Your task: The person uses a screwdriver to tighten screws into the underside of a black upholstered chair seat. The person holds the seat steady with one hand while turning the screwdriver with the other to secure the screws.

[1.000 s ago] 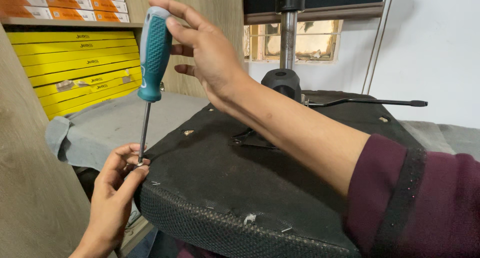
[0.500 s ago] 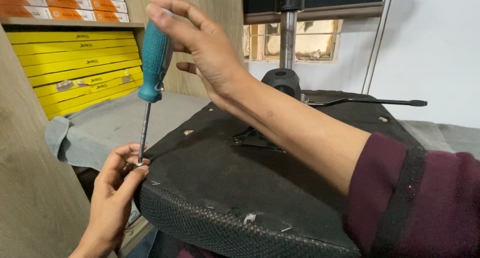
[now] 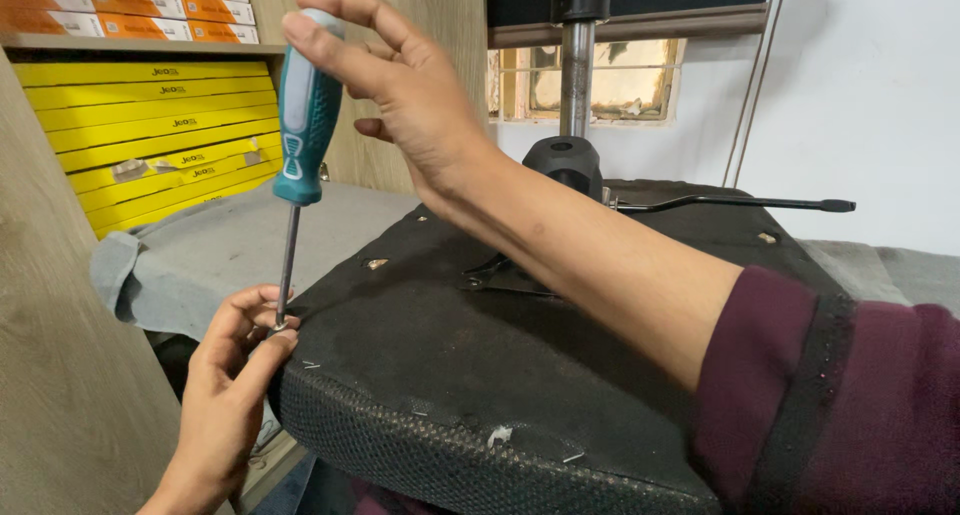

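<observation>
Screwdriver [image 3: 305, 105] upright at the front-left corner of the upturned chair seat [image 3: 500, 375].
Right hand [image 3: 400, 85] wraps the teal handle above that corner; left hand [image 3: 235, 360] pinches the shaft tip against the seat's edge, fingers closed around it.

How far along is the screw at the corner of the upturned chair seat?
Done: the seat underside faces up with its mechanism plate in place. In hand: the right hand grips the teal screwdriver upright, its tip at the seat's corner, where the left hand pinches the shaft end. Left: the screw itself is hidden by the fingertips, so its depth cannot be judged.
</observation>
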